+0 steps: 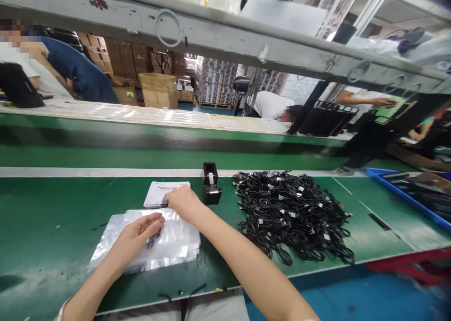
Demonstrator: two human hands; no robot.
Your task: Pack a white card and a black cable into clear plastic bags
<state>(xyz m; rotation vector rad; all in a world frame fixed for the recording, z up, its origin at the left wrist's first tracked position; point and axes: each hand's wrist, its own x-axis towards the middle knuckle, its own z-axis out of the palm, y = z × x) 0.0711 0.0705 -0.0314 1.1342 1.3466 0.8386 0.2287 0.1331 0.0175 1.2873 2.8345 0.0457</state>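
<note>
My left hand (143,229) is curled over a stack of clear plastic bags (169,248), with a small black cable bundle (152,240) showing under its fingers. My right hand (185,202) reaches to a pile of white printed leaflets (155,195); its fingers are bent together on the right part of the top leaflet, and the fingertips are partly hidden. Just right of that hand stands a black tape dispenser (211,189). A large heap of coiled black cables (289,213) with metal plugs lies farther right.
The green workbench (42,208) has a raised ledge along its back, and a grey shelf beam (218,29) crosses above. At the right sit a blue tray (405,194) of dark items and a black strip (379,222). Several other people are beyond the bench, with cardboard boxes (158,90) behind.
</note>
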